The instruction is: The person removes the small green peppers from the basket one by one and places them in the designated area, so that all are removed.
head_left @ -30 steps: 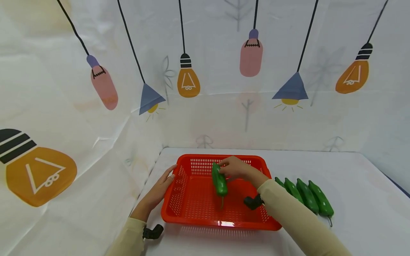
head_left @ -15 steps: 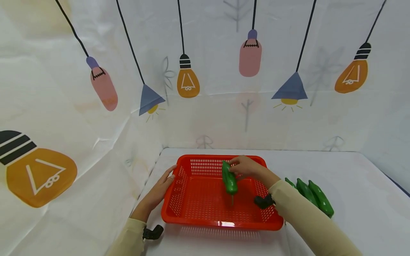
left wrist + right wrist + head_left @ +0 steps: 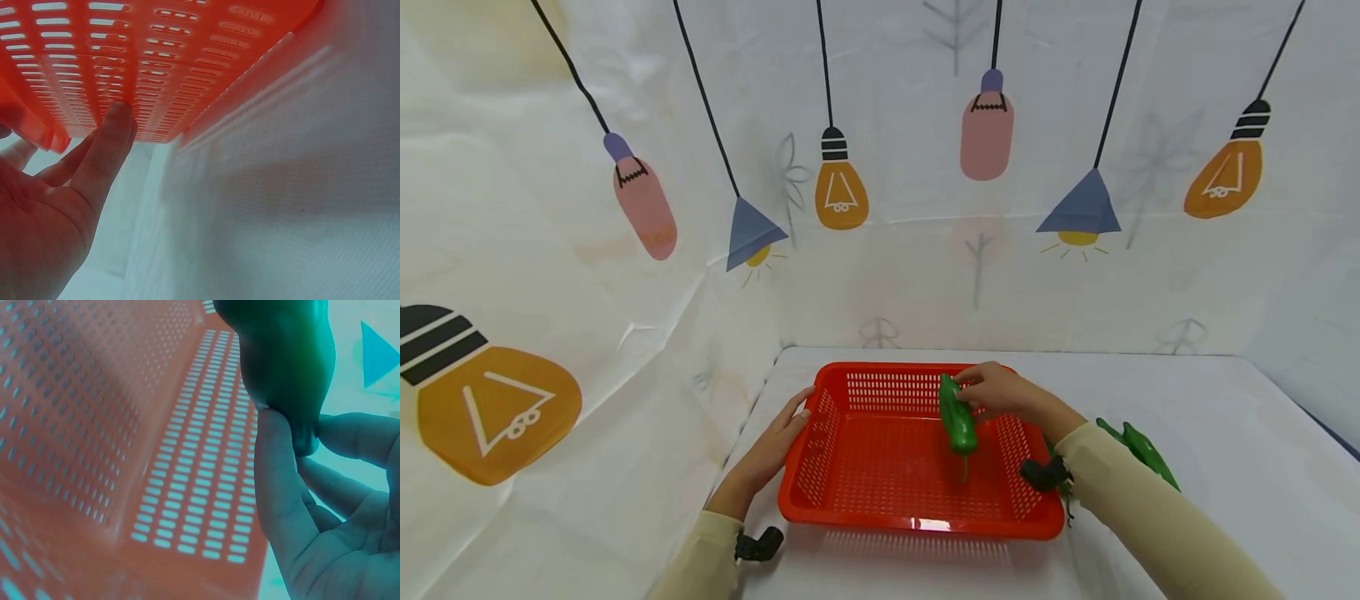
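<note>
In the head view, my right hand holds a long green chili pepper over the right half of a red plastic basket. The pepper hangs stalk down. Seen from the right wrist, fingers and thumb pinch the narrow tip of the green chili pepper, close to the slotted wall. My left hand lies along the basket's left side, fingers extended at the rim. The left wrist view shows a digit of the left hand against the slotted outer wall of the basket.
More green chili peppers lie on the white table right of the basket, partly hidden by my right forearm. A white sheet printed with lamps stands behind the table and along its left side.
My right hand has moved right with the green chili pepper, from mid-basket toward its right side. Its forearm now covers more of the peppers on the table. The left hand keeps its place.
</note>
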`<state>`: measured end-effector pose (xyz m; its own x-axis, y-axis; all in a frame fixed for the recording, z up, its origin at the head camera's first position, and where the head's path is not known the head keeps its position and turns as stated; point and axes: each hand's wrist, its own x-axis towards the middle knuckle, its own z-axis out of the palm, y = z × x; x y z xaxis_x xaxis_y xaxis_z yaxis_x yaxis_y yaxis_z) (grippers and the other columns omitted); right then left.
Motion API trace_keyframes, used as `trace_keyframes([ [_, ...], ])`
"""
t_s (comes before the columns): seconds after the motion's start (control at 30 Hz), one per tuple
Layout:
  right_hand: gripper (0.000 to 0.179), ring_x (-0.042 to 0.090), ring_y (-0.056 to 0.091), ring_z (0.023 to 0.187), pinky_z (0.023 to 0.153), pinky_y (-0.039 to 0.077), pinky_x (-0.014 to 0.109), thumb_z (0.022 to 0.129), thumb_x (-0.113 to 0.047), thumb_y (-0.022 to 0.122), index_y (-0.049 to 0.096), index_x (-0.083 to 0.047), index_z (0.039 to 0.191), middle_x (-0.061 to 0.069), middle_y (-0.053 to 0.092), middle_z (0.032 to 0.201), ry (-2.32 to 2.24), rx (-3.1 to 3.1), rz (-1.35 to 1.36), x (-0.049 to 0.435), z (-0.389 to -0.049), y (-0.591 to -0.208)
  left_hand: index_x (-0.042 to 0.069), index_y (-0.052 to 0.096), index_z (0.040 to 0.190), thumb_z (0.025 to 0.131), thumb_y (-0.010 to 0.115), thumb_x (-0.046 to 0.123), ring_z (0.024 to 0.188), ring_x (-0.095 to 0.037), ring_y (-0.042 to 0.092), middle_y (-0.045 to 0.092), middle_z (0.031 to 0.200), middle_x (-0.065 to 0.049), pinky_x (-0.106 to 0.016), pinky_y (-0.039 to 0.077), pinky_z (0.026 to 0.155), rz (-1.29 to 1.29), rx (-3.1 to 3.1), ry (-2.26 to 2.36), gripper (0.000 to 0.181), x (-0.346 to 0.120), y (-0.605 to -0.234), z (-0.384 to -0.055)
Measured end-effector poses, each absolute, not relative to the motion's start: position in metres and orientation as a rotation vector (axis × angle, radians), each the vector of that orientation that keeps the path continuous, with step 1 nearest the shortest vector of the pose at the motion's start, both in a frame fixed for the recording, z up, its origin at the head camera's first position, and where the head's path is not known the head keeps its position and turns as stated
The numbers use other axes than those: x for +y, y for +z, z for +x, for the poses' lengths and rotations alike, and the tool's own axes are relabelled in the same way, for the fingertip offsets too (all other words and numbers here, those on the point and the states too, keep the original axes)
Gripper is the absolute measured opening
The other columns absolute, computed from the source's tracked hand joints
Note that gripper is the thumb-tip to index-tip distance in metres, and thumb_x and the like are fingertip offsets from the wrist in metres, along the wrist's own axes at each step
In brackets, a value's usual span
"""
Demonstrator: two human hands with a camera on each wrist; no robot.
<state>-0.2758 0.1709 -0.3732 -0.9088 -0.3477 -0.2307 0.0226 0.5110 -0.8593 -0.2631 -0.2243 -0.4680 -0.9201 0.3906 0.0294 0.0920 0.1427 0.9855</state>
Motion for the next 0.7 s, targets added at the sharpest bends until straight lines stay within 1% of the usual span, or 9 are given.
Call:
trace_keyframes([
  [0.3,0.046,0.028,0.071,0.096,0.079,0.058,0.048,0.100,-0.011,0.062,0.052,0.011,0.139,0.022,0.065,0.118,-1.359,2.392,-0.302,0.191,-0.276,-0.370,0.020,0.018,0.163,0.112,0.037,0.035,0.110,-0.030,0.059,0.042,0.148,-0.025,-0.038,0.053,0.088,0.488,2.199,1.842,0.056,-0.223,-0.465,-0.263],
  [0.53,0.047,0.029,0.070,0.099,0.081,0.058,0.047,0.101,-0.010,0.061,0.051,0.012,0.140,0.024,0.063,0.123,-1.368,2.403,-0.312,0.209,-0.273,-0.368,0.021,0.020,0.162,0.112,0.039,0.035,0.110,-0.028,0.060,0.043,0.148,-0.022,-0.038,0.053,0.088,0.464,2.191,1.857,0.056,-0.223,-0.468,-0.264],
  [0.7,0.047,0.027,0.070,0.095,0.078,0.059,0.044,0.101,-0.011,0.061,0.050,0.012,0.141,0.023,0.064,0.120,-1.370,2.416,-0.317,0.219,-0.271,-0.364,0.020,0.019,0.163,0.112,0.038,0.035,0.110,-0.028,0.060,0.043,0.148,-0.023,-0.038,0.053,0.088,0.472,2.197,1.848,0.056,-0.223,-0.468,-0.263],
])
